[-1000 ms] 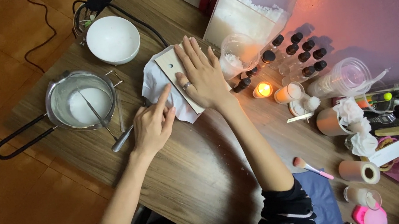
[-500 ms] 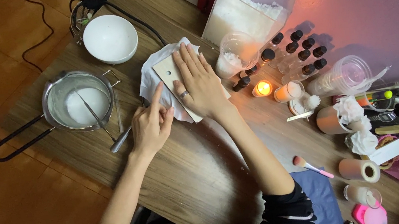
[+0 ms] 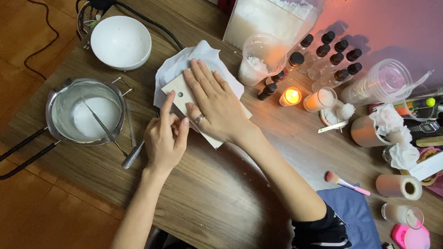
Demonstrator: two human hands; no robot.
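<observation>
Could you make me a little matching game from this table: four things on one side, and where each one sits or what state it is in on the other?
Things:
1. white bowl
2. metal pot
3. small candle
4. right hand

Places or states:
A. lit, beside the dark-capped bottles
B. lying flat on the pale board over the white cloth
C. empty, at the far left corner of the table
D. holds a white layer, with a long looped handle

Pairs: 1-C, 2-D, 3-A, 4-B
</observation>
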